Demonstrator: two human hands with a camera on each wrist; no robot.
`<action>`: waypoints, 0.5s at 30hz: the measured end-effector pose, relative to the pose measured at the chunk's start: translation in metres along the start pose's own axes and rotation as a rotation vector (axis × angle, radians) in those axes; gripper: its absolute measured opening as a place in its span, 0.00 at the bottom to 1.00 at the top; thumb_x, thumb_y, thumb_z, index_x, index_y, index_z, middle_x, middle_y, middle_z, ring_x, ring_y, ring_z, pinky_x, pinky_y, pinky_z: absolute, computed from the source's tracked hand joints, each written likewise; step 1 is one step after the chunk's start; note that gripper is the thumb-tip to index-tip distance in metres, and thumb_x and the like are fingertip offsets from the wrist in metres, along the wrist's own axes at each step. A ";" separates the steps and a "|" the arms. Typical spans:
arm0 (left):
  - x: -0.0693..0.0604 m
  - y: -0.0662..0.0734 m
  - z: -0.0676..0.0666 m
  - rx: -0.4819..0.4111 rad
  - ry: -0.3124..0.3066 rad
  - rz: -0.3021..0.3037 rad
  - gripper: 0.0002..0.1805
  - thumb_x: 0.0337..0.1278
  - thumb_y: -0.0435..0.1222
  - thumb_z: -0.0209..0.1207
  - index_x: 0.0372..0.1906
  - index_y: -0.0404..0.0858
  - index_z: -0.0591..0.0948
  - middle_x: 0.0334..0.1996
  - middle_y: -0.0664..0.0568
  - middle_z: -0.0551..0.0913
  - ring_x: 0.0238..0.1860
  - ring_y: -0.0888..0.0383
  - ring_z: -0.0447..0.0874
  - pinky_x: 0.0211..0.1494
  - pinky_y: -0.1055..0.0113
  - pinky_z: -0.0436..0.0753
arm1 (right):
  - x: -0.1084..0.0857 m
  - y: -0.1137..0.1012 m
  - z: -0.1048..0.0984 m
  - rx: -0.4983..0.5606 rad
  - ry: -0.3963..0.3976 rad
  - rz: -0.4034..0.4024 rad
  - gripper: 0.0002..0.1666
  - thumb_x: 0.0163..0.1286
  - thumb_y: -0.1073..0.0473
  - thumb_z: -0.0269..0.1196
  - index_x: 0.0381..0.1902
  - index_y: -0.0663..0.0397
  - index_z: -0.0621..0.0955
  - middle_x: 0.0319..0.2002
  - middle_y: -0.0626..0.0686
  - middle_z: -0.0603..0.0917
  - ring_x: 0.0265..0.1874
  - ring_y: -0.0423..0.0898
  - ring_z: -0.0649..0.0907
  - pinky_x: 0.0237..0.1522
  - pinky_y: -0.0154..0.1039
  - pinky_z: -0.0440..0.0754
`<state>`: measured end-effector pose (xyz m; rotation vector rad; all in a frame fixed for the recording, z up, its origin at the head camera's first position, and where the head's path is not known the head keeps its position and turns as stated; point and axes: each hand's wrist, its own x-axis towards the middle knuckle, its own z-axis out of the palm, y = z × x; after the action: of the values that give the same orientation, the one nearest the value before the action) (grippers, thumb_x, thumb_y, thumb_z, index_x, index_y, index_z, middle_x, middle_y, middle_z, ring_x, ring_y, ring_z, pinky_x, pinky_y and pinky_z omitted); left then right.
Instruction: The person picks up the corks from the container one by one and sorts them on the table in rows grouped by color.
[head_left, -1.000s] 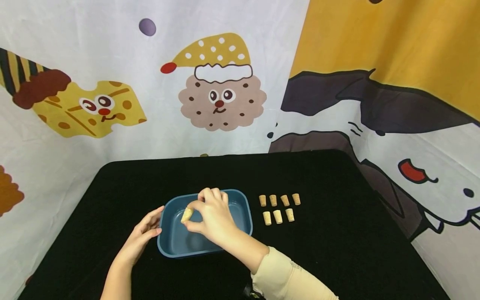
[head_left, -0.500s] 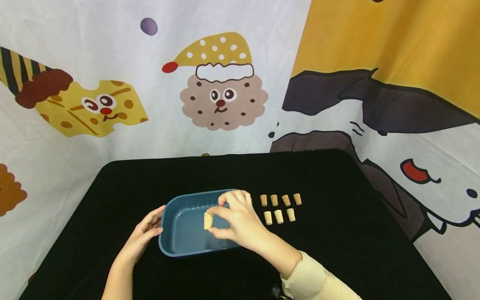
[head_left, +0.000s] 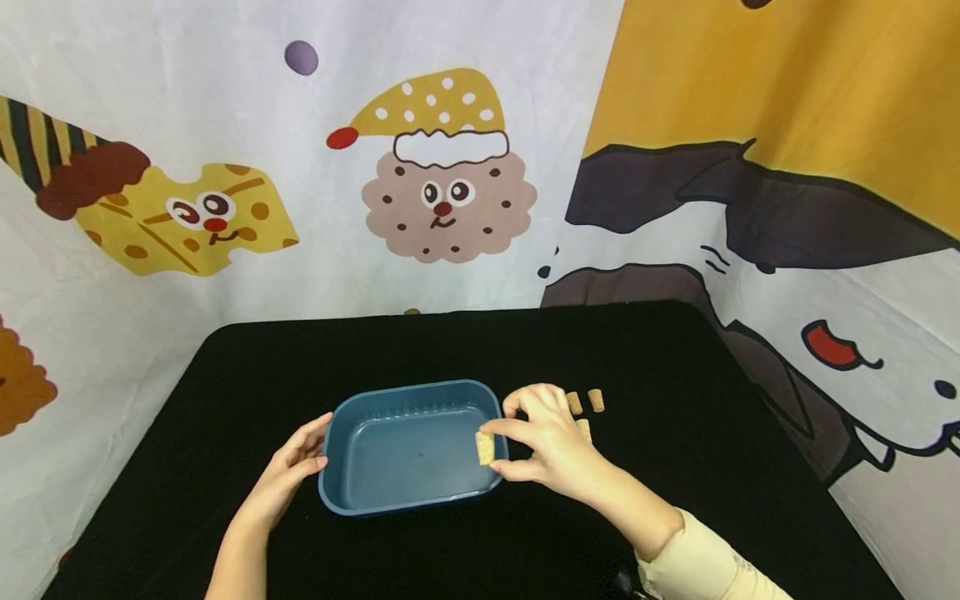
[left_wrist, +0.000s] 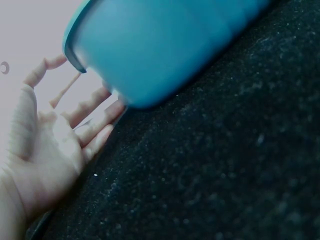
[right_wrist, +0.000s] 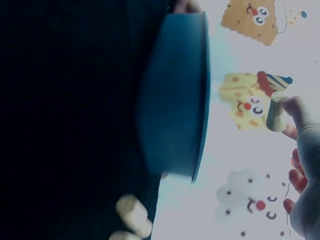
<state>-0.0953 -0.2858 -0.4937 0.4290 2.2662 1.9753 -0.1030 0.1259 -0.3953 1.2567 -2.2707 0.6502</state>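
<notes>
Between thumb and index finger my right hand pinches a pale cork stopper, also plain as the raised cork in the right wrist view. It is held over the right end of a blue rectangular plastic tub, whose visible inside holds nothing. My left hand rests its fingertips against the tub's left end. In the left wrist view those fingers look extended and touch the outer wall. Behind the right hand, darker corks and a paler cork stand partly covered.
Black cloth covers the table on all sides of the tub. A white curtain with cartoon prints hangs behind and beside it. Two blurred corks are near the bottom of the right wrist view.
My right hand has carried the pinched cork rightward, from above the tub's left part to its right rim, and now covers several table corks. The left hand and tub stay put.
</notes>
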 end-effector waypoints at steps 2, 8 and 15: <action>0.000 0.000 0.000 -0.005 -0.003 0.004 0.30 0.66 0.29 0.48 0.72 0.35 0.58 0.63 0.36 0.68 0.57 0.58 0.75 0.55 0.66 0.75 | -0.007 0.006 -0.004 -0.009 -0.012 0.005 0.20 0.52 0.46 0.71 0.45 0.39 0.85 0.41 0.43 0.69 0.48 0.45 0.69 0.53 0.50 0.63; 0.000 0.001 0.000 0.000 0.007 -0.015 0.30 0.66 0.29 0.49 0.72 0.36 0.59 0.64 0.35 0.67 0.57 0.60 0.74 0.55 0.66 0.74 | -0.032 0.025 -0.016 -0.038 -0.034 0.023 0.20 0.53 0.47 0.70 0.46 0.39 0.84 0.41 0.43 0.69 0.47 0.46 0.69 0.53 0.52 0.63; 0.000 0.001 0.000 -0.019 -0.008 0.011 0.29 0.66 0.28 0.48 0.71 0.34 0.59 0.64 0.37 0.68 0.57 0.59 0.75 0.55 0.66 0.74 | -0.060 0.051 -0.030 -0.084 -0.066 0.036 0.20 0.53 0.46 0.69 0.46 0.40 0.85 0.40 0.42 0.69 0.46 0.46 0.69 0.52 0.53 0.62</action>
<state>-0.0949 -0.2857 -0.4923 0.4482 2.2431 1.9951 -0.1135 0.2066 -0.4171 1.2163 -2.3540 0.5271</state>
